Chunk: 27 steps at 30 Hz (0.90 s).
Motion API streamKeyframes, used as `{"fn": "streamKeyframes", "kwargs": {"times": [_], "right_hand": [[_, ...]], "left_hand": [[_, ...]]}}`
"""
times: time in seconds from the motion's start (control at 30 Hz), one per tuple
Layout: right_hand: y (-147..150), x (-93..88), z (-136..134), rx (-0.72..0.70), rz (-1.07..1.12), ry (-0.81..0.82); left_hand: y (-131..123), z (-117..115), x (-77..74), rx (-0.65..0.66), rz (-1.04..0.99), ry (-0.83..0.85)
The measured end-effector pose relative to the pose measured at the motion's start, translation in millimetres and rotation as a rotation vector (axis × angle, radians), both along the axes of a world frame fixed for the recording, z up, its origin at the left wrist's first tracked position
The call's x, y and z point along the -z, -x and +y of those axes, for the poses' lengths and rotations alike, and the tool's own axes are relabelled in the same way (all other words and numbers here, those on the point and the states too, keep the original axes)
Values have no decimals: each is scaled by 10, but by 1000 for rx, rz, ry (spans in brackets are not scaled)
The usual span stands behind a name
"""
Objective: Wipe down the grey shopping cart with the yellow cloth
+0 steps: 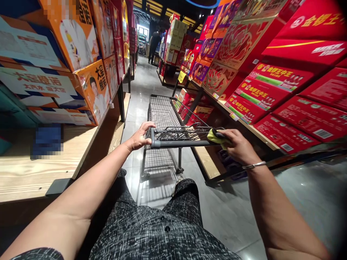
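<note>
A grey wire shopping cart (162,115) stands in front of me, its bar handle (181,144) running crosswise. My left hand (142,136) grips the handle's left corner, fingers closed over the frame. At the handle's right end my right hand (237,144) is closed around a yellow-green cloth (217,137), which touches the bar. Something dark shows between the cloth and the fingers; I cannot make out what it is. The cart's basket shows only bare wire mesh.
Stacked orange drink cartons (93,90) sit on a wooden shelf (81,144) close on my left. Red gift boxes (292,122) fill the sloping rack on my right. A tiled aisle (141,76) runs ahead, where a person in dark clothes (154,43) stands.
</note>
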State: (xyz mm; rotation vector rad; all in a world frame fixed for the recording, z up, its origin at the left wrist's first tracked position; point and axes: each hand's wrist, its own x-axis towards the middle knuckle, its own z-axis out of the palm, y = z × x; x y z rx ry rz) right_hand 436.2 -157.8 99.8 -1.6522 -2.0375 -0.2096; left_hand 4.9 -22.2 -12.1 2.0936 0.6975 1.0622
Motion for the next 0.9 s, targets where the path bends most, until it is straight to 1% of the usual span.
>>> {"fn": "streamKeyframes", "kwargs": {"times": [0.03, 0.1, 0.2, 0.33, 0.4, 0.43, 0.5, 0.53, 0.6, 0.67, 0.73, 0.77, 0.8, 0.83, 0.87, 0.9], "right_hand": [[115, 78, -65, 7, 27, -25], [456, 244, -138, -4, 69, -85], [1139, 447, -147, -113, 97, -190], [2053, 610, -92, -280, 118, -354], [2358, 664, -49, -344, 85, -366], [2444, 684, -26, -377, 65, -359], [2471, 704, 14, -453, 38, -347], [2415, 700, 24, -491, 35, -348], [2203, 664, 11, -530, 51, -346], [1940, 587, -42, -481, 73, -321], [1736, 481, -116, -363, 74, -285], [1688, 425, -151, -305, 67, -266], [1684, 373, -182, -269, 58, -249], [1726, 325, -204, -266, 48, -227], [1810, 284, -215, -300, 32, -200], [1928, 246, -213, -372, -1, -169]], "left_hand": [[-1, -10, -2, -4, 2, 15], [-5, -27, -2, -12, 2, 38], [-10, -41, 5, -19, -10, 66], [6, -34, 20, -51, 2, 66], [33, -25, 21, -94, 23, 10], [51, -21, 19, -112, 30, -17], [90, -17, 6, -119, 28, -34], [107, -17, -4, -111, 12, -22], [123, -23, -27, -101, -32, 21], [110, -28, -45, -121, -69, 64], [72, -29, -52, -147, -95, 94], [47, -27, -50, -158, -111, 106], [22, -24, -44, -169, -132, 118], [-1, -23, -35, -179, -155, 130], [-21, -23, -26, -190, -179, 142], [-35, -25, -16, -200, -199, 155]]}}
